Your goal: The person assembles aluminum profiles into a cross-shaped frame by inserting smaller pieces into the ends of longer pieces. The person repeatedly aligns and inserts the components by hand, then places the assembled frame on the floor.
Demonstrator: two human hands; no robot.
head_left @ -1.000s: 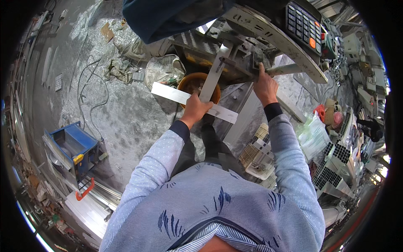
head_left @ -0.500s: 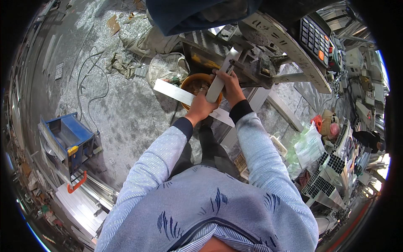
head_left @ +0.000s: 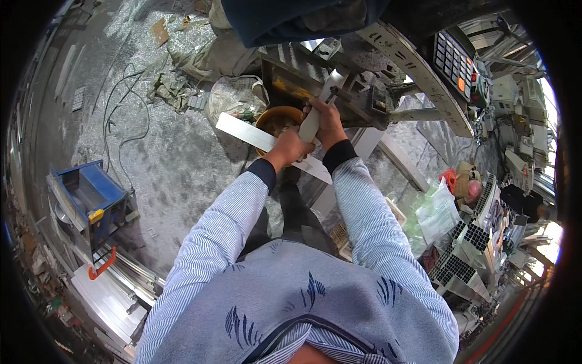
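My left hand (head_left: 287, 148) is closed around the middle of a long flat silver metal bar (head_left: 241, 131), whose ends stick out on both sides. My right hand (head_left: 328, 123) wraps round a second silver bar (head_left: 310, 125), which slants up and away to the right. That bar's near end meets the long bar beside my left fingers, and the two form an angle. Just beneath the bars stands a round orange bucket (head_left: 282, 110) with small items inside, too dim to make out. My fingers partly hide the joint.
A metal work stand (head_left: 424, 73) with a large-keyed calculator (head_left: 453, 64) is at the far right. A whitish sack (head_left: 233, 100) slumps beyond the bucket. At left stands a blue machine (head_left: 91, 191) near cables on the floor. Black crates (head_left: 458, 267) and plastic bags (head_left: 433, 212) lie at right.
The whole view has shifted slightly. Both hands keep their hold on the bars; my left fingers now cover more of the slanted bar's near end.
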